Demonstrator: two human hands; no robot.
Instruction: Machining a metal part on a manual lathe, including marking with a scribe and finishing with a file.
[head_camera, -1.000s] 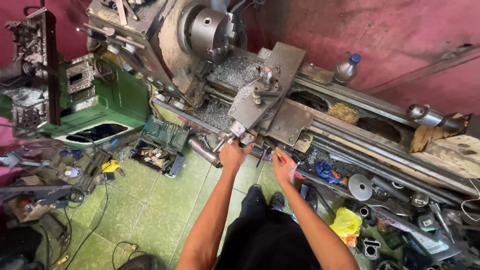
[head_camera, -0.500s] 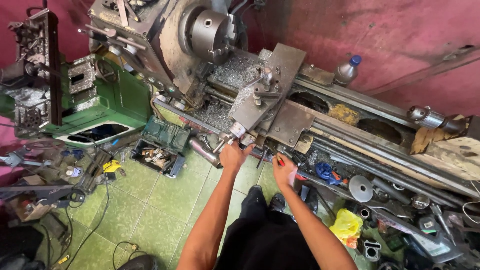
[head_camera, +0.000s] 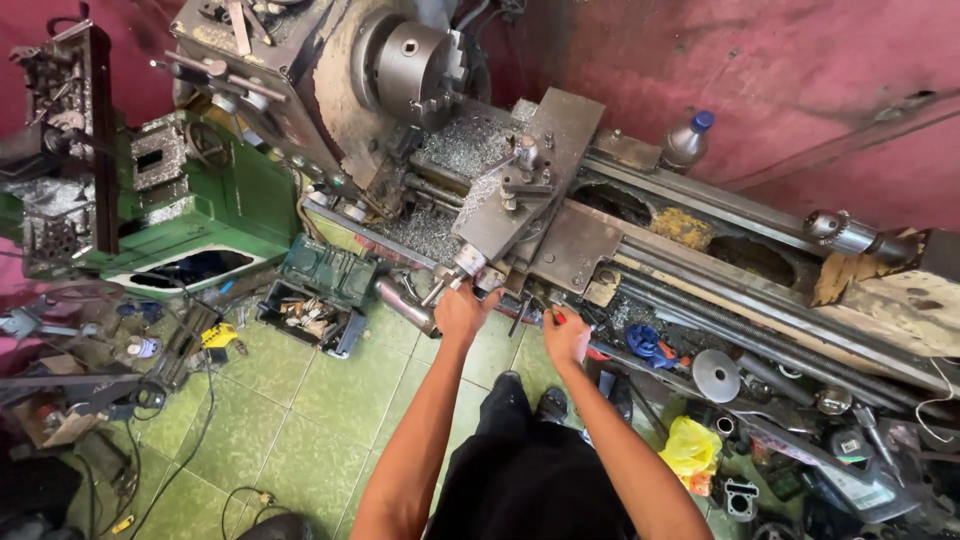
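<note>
Fingers of the left hand (head_camera: 463, 312) wrap the grey metal lathe crank handle (head_camera: 447, 283); the right hand (head_camera: 566, 336) pinches a small red-tipped lever (head_camera: 556, 317), steadying the grey steel carriage (head_camera: 530, 190) just beyond both fingertips.

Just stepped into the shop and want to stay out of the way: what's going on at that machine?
A person stands at a metal lathe. The left hand grips a handwheel on the front of the carriage; the right hand rests on a red-tipped lever beside it. Metal shavings lie under the chuck, which seems to hold no workpiece.
</note>
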